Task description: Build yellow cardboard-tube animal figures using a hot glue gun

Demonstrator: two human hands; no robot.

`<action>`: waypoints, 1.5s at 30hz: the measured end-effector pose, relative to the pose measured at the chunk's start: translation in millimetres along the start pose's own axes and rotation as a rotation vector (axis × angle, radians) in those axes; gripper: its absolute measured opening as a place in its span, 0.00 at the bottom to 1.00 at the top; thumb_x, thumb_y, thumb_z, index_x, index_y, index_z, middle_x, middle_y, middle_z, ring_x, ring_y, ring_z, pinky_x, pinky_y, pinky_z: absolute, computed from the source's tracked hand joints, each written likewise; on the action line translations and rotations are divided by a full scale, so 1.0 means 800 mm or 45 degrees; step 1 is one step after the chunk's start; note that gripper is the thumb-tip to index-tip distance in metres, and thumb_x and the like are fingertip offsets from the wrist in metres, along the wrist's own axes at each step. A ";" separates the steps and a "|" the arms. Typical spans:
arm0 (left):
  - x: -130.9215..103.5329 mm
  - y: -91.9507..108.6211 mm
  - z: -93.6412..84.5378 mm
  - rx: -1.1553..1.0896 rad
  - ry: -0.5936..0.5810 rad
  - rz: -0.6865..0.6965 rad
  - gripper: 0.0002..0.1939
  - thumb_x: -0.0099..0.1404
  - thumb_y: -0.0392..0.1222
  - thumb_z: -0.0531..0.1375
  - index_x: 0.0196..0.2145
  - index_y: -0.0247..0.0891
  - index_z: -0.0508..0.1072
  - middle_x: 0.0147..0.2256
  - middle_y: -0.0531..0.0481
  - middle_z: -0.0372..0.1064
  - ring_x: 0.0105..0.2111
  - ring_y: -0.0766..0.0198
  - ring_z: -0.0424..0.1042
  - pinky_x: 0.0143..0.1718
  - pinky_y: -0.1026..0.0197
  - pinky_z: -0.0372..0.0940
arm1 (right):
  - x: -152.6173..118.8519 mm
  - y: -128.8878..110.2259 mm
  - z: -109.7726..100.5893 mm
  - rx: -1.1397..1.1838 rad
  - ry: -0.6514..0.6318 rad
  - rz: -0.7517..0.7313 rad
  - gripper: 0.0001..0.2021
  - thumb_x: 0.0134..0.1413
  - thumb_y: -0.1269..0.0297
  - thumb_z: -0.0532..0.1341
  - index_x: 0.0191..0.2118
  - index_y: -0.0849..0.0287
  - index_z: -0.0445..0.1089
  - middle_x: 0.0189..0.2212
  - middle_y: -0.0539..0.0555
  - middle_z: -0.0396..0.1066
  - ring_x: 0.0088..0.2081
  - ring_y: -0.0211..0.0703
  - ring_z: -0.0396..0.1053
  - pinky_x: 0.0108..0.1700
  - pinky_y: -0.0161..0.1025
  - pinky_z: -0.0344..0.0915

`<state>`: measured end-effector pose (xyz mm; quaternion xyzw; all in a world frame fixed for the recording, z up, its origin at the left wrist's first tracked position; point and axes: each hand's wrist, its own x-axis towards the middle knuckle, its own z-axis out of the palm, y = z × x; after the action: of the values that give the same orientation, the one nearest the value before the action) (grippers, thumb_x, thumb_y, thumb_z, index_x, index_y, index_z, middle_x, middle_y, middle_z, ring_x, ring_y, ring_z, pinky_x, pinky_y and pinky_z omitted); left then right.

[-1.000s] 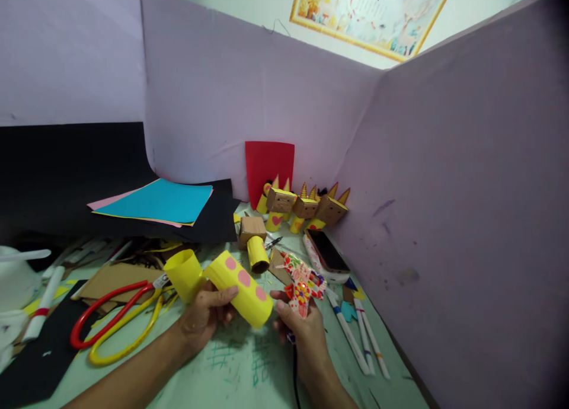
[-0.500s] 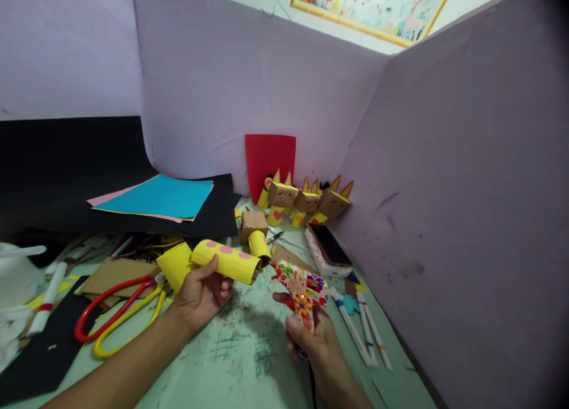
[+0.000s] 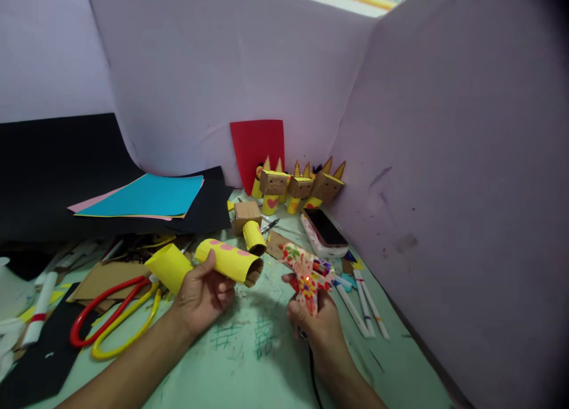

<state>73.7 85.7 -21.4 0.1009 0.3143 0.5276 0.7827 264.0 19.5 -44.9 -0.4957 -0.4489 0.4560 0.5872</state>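
My left hand (image 3: 207, 293) grips a yellow paper tube (image 3: 230, 263) with pink spots, its open brown-lined end facing right. My right hand (image 3: 313, 320) is wrapped round the handle of a flower-patterned glue gun (image 3: 306, 272) with a small red light on it. The gun's nozzle points left, apart from the tube. Behind the tube, a small cardboard box (image 3: 247, 214) and a short yellow tube (image 3: 253, 237) touch each other on the table. Another yellow tube (image 3: 169, 268) lies just left of my left hand.
Scissors (image 3: 106, 320) with red and yellow handles lie at left. Blue paper (image 3: 146, 195) tops a stack. Horned cardboard figures (image 3: 300, 188) stand before red paper (image 3: 258, 148). A phone (image 3: 326, 227) and markers (image 3: 364, 305) are at right.
The glue gun has moved away from the spotted tube's end, so the gap between them is wider. The tube's open end has turned more towards the camera, and the view has shifted down.
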 end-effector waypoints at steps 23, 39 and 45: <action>-0.037 -0.003 -0.002 1.835 -0.317 1.374 0.34 0.39 0.37 0.72 0.47 0.43 0.74 0.50 0.41 0.69 0.51 0.42 0.64 0.57 0.45 0.51 | 0.040 -0.051 0.019 -0.296 -0.133 -0.353 0.18 0.41 0.74 0.61 0.43 0.61 0.72 0.42 0.56 0.75 0.45 0.51 0.72 0.50 0.46 0.67; -0.012 0.012 -0.018 1.835 -0.163 1.044 0.22 0.48 0.40 0.67 0.43 0.42 0.71 0.39 0.46 0.72 0.38 0.51 0.69 0.39 0.56 0.60 | 0.028 -0.051 -0.009 -0.051 -0.153 -0.063 0.20 0.43 0.53 0.64 0.38 0.64 0.72 0.11 0.44 0.57 0.13 0.31 0.51 0.14 0.30 0.47; -0.001 0.011 -0.025 1.734 -0.046 1.283 0.15 0.51 0.37 0.65 0.39 0.40 0.73 0.37 0.45 0.71 0.37 0.53 0.67 0.42 0.56 0.58 | 0.014 -0.045 0.000 -0.167 -0.316 -0.063 0.17 0.42 0.53 0.65 0.36 0.60 0.75 0.12 0.45 0.57 0.15 0.32 0.50 0.16 0.32 0.48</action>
<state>54.6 85.1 -32.0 0.6869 0.4685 0.5071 0.2272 268.9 27.2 -8.4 -0.4616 -0.5590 0.4690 0.5045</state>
